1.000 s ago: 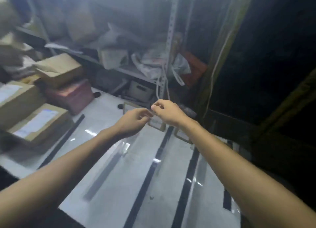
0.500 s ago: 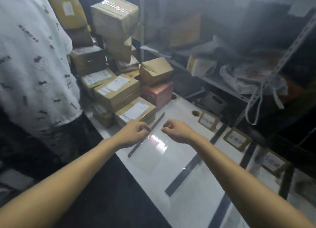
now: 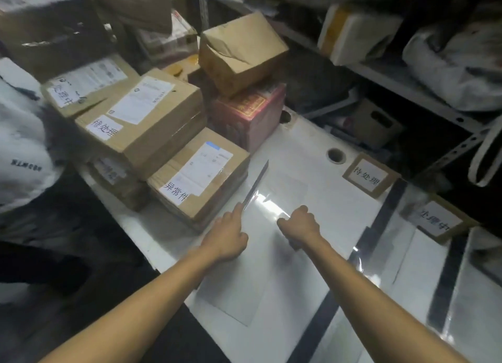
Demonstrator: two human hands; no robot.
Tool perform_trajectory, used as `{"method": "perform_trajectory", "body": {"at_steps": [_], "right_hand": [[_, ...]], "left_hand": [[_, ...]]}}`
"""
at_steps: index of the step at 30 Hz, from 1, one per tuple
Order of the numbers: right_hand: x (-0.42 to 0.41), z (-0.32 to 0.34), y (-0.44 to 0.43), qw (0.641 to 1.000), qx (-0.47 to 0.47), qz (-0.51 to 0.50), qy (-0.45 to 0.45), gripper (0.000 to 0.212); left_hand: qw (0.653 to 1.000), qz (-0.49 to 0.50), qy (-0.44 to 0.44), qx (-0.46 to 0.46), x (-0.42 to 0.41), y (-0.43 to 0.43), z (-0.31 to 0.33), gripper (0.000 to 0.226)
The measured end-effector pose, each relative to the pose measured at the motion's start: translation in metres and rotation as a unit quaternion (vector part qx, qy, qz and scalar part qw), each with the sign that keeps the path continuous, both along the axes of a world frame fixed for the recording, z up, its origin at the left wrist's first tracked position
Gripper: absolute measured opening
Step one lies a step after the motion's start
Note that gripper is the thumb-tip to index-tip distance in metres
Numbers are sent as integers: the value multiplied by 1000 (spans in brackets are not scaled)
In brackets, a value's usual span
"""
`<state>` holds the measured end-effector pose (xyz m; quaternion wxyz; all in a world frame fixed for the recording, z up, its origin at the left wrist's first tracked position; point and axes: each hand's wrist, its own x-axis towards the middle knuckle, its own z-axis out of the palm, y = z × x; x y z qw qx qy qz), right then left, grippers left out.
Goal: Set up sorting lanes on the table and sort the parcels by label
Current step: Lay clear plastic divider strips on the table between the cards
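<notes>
Compared with half a second ago, both hands are now sitting lower, down at the white tabletop. The left hand is stretching its index finger onto the black tape strip beside the stacked parcels, its grip apart and holding nothing. The right hand is curling into a fist, and I cannot tell whether its grip is holding anything.

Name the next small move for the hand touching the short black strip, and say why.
Likely run the left hand forward along the short black strip, pressing it flat. Its straight finger touches the strip's near end beside the 异常件 parcel, and this strip stops well short of the long black lines further right.
</notes>
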<state>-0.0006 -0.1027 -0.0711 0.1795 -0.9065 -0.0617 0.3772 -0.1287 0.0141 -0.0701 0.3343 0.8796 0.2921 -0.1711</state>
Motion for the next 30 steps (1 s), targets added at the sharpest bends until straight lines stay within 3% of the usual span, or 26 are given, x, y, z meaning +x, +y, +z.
{"method": "perform_trajectory", "body": {"at_steps": [4, 9, 12, 14, 17, 19, 22, 30], "right_hand": [[11, -12, 15, 998, 15, -65, 13, 57], [15, -6, 16, 998, -5, -62, 0, 63], [9, 8, 9, 998, 2, -54, -40, 69], [4, 22, 1, 994, 59, -94, -13, 71], [-8, 54, -18, 956, 210, -179, 104, 63], [-20, 80, -30, 938, 270, -186, 113, 41], [-39, 114, -44, 937, 300, -173, 39, 16], [-81, 164, -101, 931, 271, -204, -132, 18]], "left_hand": [[999, 30, 29, 9, 18, -3, -14, 65], [997, 77, 9, -10, 19, 1, -15, 27], [982, 150, -59, -102, 16, 0, -6, 22], [965, 186, -102, -155, 16, 0, 8, 21], [939, 215, -157, -216, 15, -2, 34, 21], [935, 204, -170, -234, 12, -7, 53, 23], [935, 153, -172, -271, 3, -26, 78, 24], [961, -33, -162, -221, -3, -97, 105, 57]]}}
